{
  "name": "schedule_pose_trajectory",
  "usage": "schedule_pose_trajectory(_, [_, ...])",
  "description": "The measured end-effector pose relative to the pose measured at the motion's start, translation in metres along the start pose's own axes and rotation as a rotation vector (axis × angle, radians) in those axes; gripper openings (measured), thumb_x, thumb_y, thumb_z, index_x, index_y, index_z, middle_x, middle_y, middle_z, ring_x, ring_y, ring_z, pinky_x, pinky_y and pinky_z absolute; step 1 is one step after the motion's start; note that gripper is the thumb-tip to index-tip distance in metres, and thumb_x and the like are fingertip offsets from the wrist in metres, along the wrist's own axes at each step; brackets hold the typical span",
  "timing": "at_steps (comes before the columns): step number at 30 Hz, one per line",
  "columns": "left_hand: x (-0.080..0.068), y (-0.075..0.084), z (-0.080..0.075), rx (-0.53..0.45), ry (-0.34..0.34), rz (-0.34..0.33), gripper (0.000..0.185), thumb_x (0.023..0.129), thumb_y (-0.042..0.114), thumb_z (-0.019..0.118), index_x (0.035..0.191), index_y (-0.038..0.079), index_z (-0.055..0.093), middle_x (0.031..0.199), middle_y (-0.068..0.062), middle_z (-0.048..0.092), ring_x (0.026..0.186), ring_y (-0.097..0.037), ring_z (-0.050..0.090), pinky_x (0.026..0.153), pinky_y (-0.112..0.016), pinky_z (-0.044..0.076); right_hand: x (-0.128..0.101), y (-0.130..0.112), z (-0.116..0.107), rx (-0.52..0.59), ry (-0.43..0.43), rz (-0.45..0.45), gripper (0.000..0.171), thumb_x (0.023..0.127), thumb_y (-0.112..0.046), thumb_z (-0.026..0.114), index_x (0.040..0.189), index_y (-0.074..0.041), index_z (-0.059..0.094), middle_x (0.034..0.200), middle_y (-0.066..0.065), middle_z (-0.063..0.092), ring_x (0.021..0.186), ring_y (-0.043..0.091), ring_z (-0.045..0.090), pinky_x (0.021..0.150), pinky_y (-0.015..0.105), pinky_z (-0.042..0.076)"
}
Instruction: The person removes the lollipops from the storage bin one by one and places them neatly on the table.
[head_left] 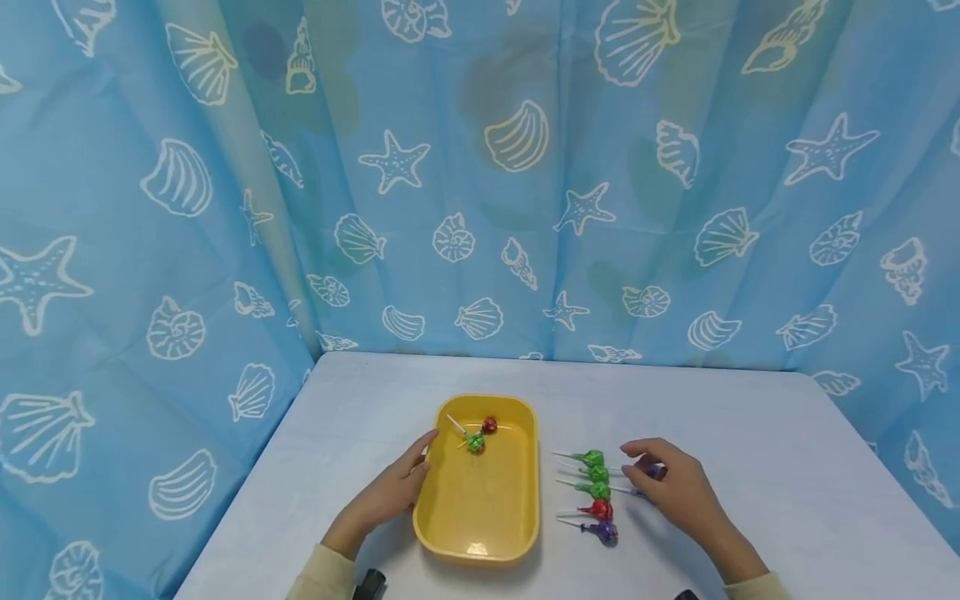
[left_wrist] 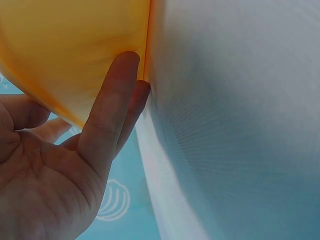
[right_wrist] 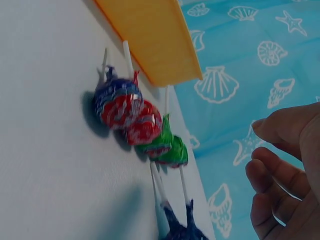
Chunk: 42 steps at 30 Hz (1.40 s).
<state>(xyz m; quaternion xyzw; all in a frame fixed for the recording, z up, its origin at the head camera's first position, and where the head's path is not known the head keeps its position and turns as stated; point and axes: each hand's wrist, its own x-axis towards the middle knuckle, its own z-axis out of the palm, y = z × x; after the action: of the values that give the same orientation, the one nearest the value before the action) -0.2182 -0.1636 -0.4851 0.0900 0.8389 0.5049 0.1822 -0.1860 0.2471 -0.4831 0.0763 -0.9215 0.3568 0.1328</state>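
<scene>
At the near edge of the white table (head_left: 750, 433), two cream sleeves (head_left: 322, 575) enter from below. The left hand (head_left: 390, 492) lies against the left wall of the yellow tray (head_left: 517, 492), fingers straight and relaxed, touching the tray's side without curling round it; the left wrist view shows the fingertips (left_wrist: 125, 65) pressed to the yellow wall where it meets the table. To the right of the tray lies a row of wrapped lollipops with their white sticks pointing toward the tray: nearest is a purple lollipop (head_left: 602, 531), then a red lollipop (head_left: 600, 508), then three green lollipops (head_left: 596, 473) one behind another. The right hand (head_left: 675, 487) rests on the table just beside this row, its fingers loosely bent over two dark blue lollipops (head_left: 654, 472); from the head view it touches them, but whether it pinches one I cannot tell. In the right wrist view the fingers (right_wrist: 280, 165) are curled and apart from the blue wrappers (right_wrist: 182, 232) below them. Farther back, inside the tray, a green lollipop (head_left: 475, 442) and a red one (head_left: 489, 425) lie close together near the far end. Behind the table hangs a blue curtain (head_left: 480, 167) printed with white shells and starfish.
</scene>
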Motion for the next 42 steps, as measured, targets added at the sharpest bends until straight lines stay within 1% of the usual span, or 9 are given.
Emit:
schedule_pose_trajectory(5, [-0.001,-0.001,0.0,0.006,0.0,0.006,0.054,0.111,0.017,0.037,0.163,0.017,0.024,0.148,-0.031,0.043,0.099,-0.026,0.063,0.071,-0.041,0.057,0.006,-0.007,0.006,0.002,-0.003,-0.021,0.026,0.088,-0.008,0.078,0.113,-0.008,0.072,0.105,0.005,0.072,0.087,0.015,0.065,0.071,0.027,0.056])
schedule_pose_trajectory(9, [-0.002,-0.001,0.0,0.01,0.002,0.007,0.054,0.111,0.016,0.037,0.163,0.017,0.024,0.147,-0.031,0.044,0.098,-0.026,0.063,0.07,-0.041,0.057,0.009,-0.013,0.009,0.001,-0.005,-0.038,0.026,0.087,-0.008,0.079,0.113,-0.008,0.072,0.106,0.005,0.072,0.088,0.016,0.065,0.072,0.029,0.055])
schedule_pose_trajectory(20, [0.0,-0.002,-0.001,0.009,-0.005,0.019,0.053,0.111,0.016,0.036,0.163,0.017,0.023,0.142,-0.029,0.049,0.082,-0.023,0.062,0.062,-0.038,0.053,0.023,-0.034,0.015,-0.007,-0.035,-0.056,0.027,0.088,-0.01,0.078,0.114,-0.009,0.072,0.108,0.005,0.072,0.09,0.016,0.065,0.075,0.034,0.054])
schedule_pose_trajectory(26, [0.0,-0.002,-0.001,0.014,0.003,0.012,0.053,0.111,0.017,0.037,0.163,0.017,0.024,0.144,-0.031,0.047,0.089,-0.023,0.063,0.064,-0.039,0.055,0.029,-0.043,0.02,0.008,-0.053,-0.044,0.026,0.089,-0.014,0.078,0.114,-0.01,0.072,0.108,0.004,0.072,0.091,0.016,0.064,0.078,0.037,0.056])
schedule_pose_trajectory(31, [0.0,-0.003,-0.001,0.025,0.007,0.014,0.053,0.111,0.018,0.037,0.162,0.017,0.024,0.144,-0.03,0.047,0.085,-0.023,0.062,0.063,-0.038,0.054,0.034,-0.05,0.026,0.028,-0.053,-0.093,0.026,0.088,-0.014,0.08,0.113,-0.011,0.073,0.107,0.002,0.072,0.089,0.013,0.063,0.077,0.032,0.056])
schedule_pose_trajectory(34, [0.0,-0.003,-0.001,0.025,0.008,0.017,0.053,0.111,0.018,0.037,0.162,0.017,0.024,0.145,-0.031,0.047,0.087,-0.023,0.062,0.064,-0.038,0.055,0.037,-0.055,0.028,0.031,-0.056,-0.122,0.026,0.088,-0.013,0.08,0.113,-0.011,0.073,0.107,0.002,0.072,0.089,0.013,0.064,0.076,0.033,0.057])
schedule_pose_trajectory(39, [0.0,-0.003,-0.001,0.018,0.01,0.013,0.053,0.111,0.02,0.037,0.162,0.018,0.025,0.147,-0.031,0.045,0.088,-0.023,0.062,0.064,-0.038,0.054,0.041,-0.059,0.033,0.042,-0.079,-0.128,0.028,0.089,-0.013,0.079,0.115,-0.009,0.072,0.109,0.004,0.072,0.09,0.015,0.064,0.079,0.041,0.058])
schedule_pose_trajectory(42, [0.001,-0.005,-0.001,0.008,-0.005,0.027,0.053,0.111,0.018,0.036,0.163,0.017,0.023,0.144,-0.031,0.047,0.086,-0.023,0.063,0.063,-0.038,0.055,0.044,-0.063,0.036,0.063,-0.095,-0.128,0.028,0.089,-0.013,0.078,0.116,-0.009,0.072,0.11,0.004,0.072,0.09,0.016,0.064,0.08,0.045,0.058])
